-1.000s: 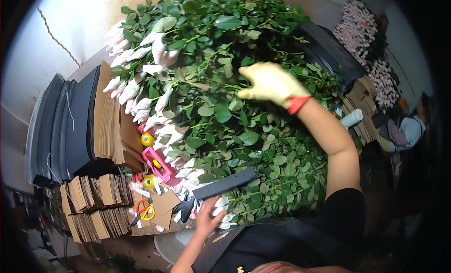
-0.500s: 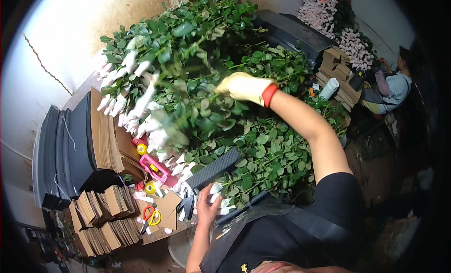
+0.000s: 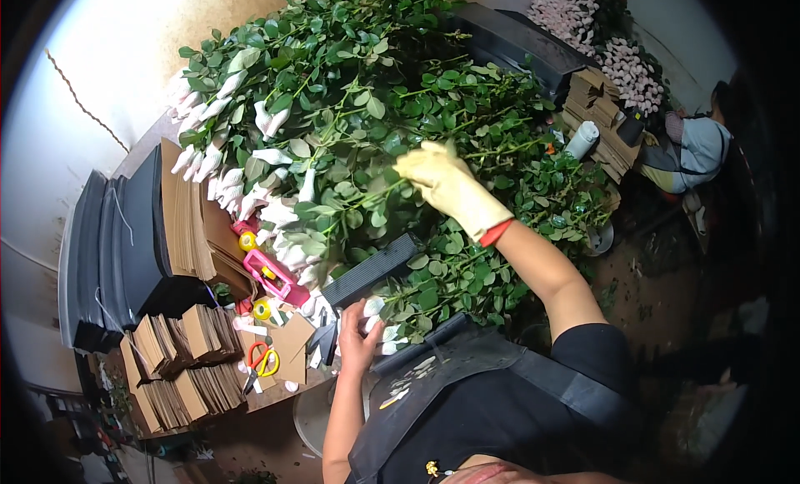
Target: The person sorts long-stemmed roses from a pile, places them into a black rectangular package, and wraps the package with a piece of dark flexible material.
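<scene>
Fingers of the gloved right hand (image 3: 446, 186) pinch a leafy stem (image 3: 360, 202) over the heap of roses (image 3: 467, 122), while the bare left hand (image 3: 358, 342), its grip impossible to tell, lies against white-sleeved buds (image 3: 387, 348) beside a black ridged block (image 3: 371, 271), near orange-and-yellow scissors (image 3: 250, 380).

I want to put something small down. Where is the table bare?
Two slim patches of table: along the near edge by the scissors, right of the cardboard stacks; and far left, between the wall, the black sheets and the wrapped buds. The middle is crowded with leafy stems, and around the left hand, buds and a dark block lie close.
</scene>
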`<state>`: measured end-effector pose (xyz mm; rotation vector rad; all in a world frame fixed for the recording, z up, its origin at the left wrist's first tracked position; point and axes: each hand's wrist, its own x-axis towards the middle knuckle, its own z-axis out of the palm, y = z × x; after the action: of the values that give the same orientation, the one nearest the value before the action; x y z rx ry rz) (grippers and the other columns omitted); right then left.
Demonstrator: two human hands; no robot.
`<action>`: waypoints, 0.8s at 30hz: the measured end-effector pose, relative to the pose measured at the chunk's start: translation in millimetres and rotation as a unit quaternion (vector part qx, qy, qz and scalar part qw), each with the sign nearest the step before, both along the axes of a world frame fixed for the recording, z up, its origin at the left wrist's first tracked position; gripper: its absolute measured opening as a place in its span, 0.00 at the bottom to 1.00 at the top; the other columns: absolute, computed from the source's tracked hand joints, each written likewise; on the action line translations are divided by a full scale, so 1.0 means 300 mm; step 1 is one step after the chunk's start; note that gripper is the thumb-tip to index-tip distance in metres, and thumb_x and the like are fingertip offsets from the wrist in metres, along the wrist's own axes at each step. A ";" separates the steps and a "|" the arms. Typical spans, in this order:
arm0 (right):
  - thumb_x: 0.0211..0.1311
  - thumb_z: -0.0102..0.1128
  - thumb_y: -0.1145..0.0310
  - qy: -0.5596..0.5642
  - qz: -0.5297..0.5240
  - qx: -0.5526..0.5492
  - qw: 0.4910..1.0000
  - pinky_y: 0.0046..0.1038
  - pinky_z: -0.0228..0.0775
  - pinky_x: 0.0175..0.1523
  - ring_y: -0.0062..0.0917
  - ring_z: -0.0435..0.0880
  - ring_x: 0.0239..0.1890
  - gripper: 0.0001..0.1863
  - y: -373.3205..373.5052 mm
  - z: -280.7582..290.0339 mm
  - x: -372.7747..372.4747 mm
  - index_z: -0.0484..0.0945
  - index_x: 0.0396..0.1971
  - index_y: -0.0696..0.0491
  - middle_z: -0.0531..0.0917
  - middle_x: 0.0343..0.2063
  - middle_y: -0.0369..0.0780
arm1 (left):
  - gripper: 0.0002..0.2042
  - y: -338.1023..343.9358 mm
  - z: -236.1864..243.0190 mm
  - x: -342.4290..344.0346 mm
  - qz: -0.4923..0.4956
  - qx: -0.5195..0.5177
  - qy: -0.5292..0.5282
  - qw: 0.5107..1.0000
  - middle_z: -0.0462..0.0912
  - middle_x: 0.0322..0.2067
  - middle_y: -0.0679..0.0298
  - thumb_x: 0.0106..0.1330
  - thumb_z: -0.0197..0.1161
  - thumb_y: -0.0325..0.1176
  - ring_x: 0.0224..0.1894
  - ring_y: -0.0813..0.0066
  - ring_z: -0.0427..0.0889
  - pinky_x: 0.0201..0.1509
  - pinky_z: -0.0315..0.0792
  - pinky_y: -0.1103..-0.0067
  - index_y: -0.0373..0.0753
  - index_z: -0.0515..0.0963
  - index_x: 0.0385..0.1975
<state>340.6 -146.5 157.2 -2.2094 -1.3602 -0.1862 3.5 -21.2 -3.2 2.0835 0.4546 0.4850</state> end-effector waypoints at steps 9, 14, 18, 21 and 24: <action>0.60 0.64 0.80 -0.104 0.202 0.156 0.961 0.37 0.82 0.47 0.36 0.87 0.41 0.21 0.068 0.343 -0.045 0.85 0.53 0.50 0.88 0.41 0.44 | 0.27 -0.006 0.033 0.011 -0.008 -0.053 -0.011 0.999 0.78 0.56 0.56 0.60 0.73 0.23 0.54 0.64 0.81 0.57 0.78 0.73 0.39 0.77 0.61; 0.66 0.66 0.60 -0.077 0.111 -0.330 0.934 0.40 0.79 0.57 0.39 0.87 0.52 0.26 0.121 0.239 0.036 0.77 0.63 0.49 0.87 0.50 0.43 | 0.26 -0.004 0.035 0.011 0.000 -0.041 0.014 0.999 0.79 0.55 0.56 0.61 0.75 0.29 0.55 0.62 0.82 0.58 0.79 0.71 0.40 0.78 0.61; 0.69 0.65 0.61 0.006 0.106 -0.160 0.981 0.35 0.79 0.53 0.30 0.85 0.46 0.26 0.085 0.389 -0.074 0.76 0.67 0.41 0.86 0.51 0.40 | 0.28 -0.017 0.019 -0.003 0.023 -0.091 0.021 0.995 0.78 0.58 0.57 0.61 0.76 0.31 0.55 0.65 0.83 0.58 0.79 0.73 0.41 0.77 0.63; 0.72 0.63 0.65 0.162 0.103 -0.041 0.981 0.31 0.79 0.46 0.25 0.83 0.39 0.21 0.136 0.470 -0.014 0.78 0.63 0.42 0.85 0.45 0.35 | 0.28 -0.012 0.021 -0.005 0.014 -0.081 0.017 0.996 0.78 0.59 0.58 0.62 0.76 0.31 0.55 0.65 0.83 0.59 0.78 0.74 0.41 0.77 0.64; 0.74 0.59 0.61 -0.473 -0.035 -0.058 0.878 0.30 0.77 0.41 0.25 0.83 0.37 0.19 0.243 0.534 0.182 0.76 0.62 0.43 0.82 0.51 0.32 | 0.30 -0.010 0.014 0.008 0.004 -0.031 0.001 1.000 0.78 0.59 0.57 0.61 0.77 0.30 0.54 0.66 0.83 0.59 0.79 0.74 0.42 0.77 0.65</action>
<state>395.3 -73.6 317.3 -2.3415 -1.7711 -1.3929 6.0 -24.3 0.9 2.0228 0.4730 0.4675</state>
